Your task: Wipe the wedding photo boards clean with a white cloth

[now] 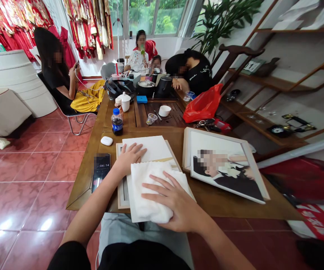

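My left hand (130, 156) lies with fingers spread on a white board (153, 147), near its far left part. On a folded white towel (142, 191) rests my right hand (169, 197), palm down and fingers apart. The towel covers the near part of the board. Under the board shows a light wooden picture frame (123, 200), most of it hidden. To the right, a second framed photo (226, 168) of a couple leans at an angle on the table.
A phone (101, 172) and a white earbud case (106, 140) lie left of the board. Beyond stand a cola bottle (117, 122), a white lidded cup (124, 102) and a white bowl (164, 110). A red plastic bag (203, 105) sits at right. Several people are around the table (83, 187).
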`<act>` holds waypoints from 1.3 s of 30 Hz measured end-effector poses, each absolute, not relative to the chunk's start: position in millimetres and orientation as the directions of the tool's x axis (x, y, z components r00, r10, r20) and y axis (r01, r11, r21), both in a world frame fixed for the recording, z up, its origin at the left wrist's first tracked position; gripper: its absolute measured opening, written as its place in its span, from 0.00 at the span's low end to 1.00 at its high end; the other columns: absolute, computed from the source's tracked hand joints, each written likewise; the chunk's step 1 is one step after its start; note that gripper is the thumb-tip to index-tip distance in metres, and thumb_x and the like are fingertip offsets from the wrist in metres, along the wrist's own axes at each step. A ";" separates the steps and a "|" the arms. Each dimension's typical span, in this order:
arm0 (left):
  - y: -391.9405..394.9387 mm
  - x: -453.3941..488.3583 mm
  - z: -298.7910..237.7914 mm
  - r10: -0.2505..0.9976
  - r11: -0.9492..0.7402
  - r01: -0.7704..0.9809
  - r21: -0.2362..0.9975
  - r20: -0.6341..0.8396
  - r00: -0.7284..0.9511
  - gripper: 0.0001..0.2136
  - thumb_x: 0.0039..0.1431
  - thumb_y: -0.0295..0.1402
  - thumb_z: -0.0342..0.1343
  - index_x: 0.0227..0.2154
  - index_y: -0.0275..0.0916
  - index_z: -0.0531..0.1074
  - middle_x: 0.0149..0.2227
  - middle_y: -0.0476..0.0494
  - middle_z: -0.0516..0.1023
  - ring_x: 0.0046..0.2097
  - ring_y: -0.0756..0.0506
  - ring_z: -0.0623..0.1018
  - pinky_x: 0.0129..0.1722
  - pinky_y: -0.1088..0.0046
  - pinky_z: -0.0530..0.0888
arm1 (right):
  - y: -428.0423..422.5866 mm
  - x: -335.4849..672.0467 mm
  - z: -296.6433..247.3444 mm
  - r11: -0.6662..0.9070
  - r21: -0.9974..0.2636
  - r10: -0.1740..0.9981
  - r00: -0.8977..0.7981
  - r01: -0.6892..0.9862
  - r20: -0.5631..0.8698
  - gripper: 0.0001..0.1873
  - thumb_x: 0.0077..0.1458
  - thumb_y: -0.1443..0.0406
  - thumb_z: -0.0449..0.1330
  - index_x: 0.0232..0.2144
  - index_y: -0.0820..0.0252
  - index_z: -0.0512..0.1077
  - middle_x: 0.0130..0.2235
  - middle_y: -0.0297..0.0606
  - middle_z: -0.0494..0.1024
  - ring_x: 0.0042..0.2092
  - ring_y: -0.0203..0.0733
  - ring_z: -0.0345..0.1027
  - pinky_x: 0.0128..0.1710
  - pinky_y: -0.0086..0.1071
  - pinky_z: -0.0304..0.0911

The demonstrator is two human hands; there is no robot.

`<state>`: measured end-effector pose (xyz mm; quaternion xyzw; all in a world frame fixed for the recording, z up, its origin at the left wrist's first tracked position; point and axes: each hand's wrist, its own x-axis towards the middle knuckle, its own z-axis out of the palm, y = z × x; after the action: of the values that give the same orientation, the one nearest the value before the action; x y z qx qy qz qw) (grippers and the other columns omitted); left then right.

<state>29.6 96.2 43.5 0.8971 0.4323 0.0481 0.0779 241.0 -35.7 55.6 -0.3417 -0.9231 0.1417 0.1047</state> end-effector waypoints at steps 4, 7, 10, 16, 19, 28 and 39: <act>95.2 29.8 41.9 0.783 -0.618 0.764 0.184 0.057 0.619 0.23 0.72 0.31 0.42 0.67 0.47 0.61 0.71 0.42 0.60 0.72 0.37 0.57 0.69 0.41 0.53 | -42.6 237.3 43.5 0.534 -0.253 0.844 -0.489 0.807 0.222 0.29 0.56 0.55 0.62 0.60 0.50 0.71 0.64 0.42 0.70 0.68 0.62 0.56 0.66 0.65 0.46; 94.6 30.0 41.5 0.782 -0.620 0.765 0.177 0.063 0.620 0.23 0.72 0.31 0.40 0.67 0.46 0.62 0.71 0.42 0.59 0.72 0.37 0.57 0.69 0.41 0.53 | -46.1 234.5 35.5 0.399 -0.225 0.898 -0.329 0.889 0.294 0.26 0.59 0.54 0.59 0.58 0.51 0.72 0.63 0.44 0.72 0.67 0.63 0.58 0.64 0.65 0.48; 94.3 30.3 42.6 0.786 -0.615 0.769 0.174 0.058 0.615 0.23 0.72 0.31 0.40 0.67 0.46 0.62 0.71 0.42 0.60 0.72 0.37 0.58 0.69 0.41 0.53 | -44.8 238.2 36.1 0.439 -0.222 0.884 -0.373 0.871 0.282 0.27 0.59 0.55 0.60 0.59 0.50 0.72 0.64 0.43 0.71 0.67 0.64 0.57 0.65 0.66 0.46; 93.7 29.9 45.8 0.786 -0.612 0.768 0.188 0.042 0.617 0.25 0.69 0.28 0.43 0.67 0.46 0.61 0.71 0.43 0.59 0.72 0.37 0.57 0.70 0.42 0.53 | -38.3 254.4 48.8 0.713 -0.283 0.694 -0.703 0.641 0.155 0.35 0.52 0.54 0.64 0.62 0.46 0.68 0.66 0.37 0.68 0.69 0.60 0.54 0.68 0.64 0.41; 94.1 29.5 44.8 0.784 -0.616 0.767 0.183 0.047 0.619 0.24 0.70 0.29 0.42 0.67 0.45 0.61 0.71 0.42 0.59 0.72 0.37 0.57 0.70 0.42 0.53 | -40.8 255.0 47.3 0.673 -0.274 0.738 -0.652 0.688 0.174 0.33 0.53 0.54 0.64 0.61 0.47 0.69 0.66 0.38 0.68 0.69 0.60 0.55 0.67 0.63 0.43; 93.8 30.8 44.1 0.792 -0.607 0.779 0.156 0.045 0.609 0.23 0.72 0.30 0.41 0.67 0.45 0.61 0.71 0.41 0.60 0.72 0.37 0.58 0.69 0.42 0.53 | -47.3 255.1 31.4 0.403 -0.214 0.889 -0.326 0.890 0.320 0.25 0.60 0.55 0.59 0.58 0.51 0.71 0.64 0.42 0.71 0.68 0.62 0.57 0.64 0.64 0.48; 93.4 30.4 43.9 0.785 -0.618 0.773 0.144 0.049 0.618 0.23 0.72 0.30 0.41 0.67 0.44 0.61 0.71 0.41 0.59 0.72 0.37 0.57 0.69 0.40 0.54 | -50.5 272.9 40.3 0.668 -0.228 0.744 -0.630 0.709 0.223 0.32 0.55 0.53 0.63 0.61 0.47 0.69 0.66 0.39 0.69 0.68 0.60 0.56 0.66 0.61 0.46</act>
<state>30.4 93.4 43.9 0.8978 0.4338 0.0536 0.0542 272.9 -50.5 40.3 -0.4034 -0.9007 0.0593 0.1501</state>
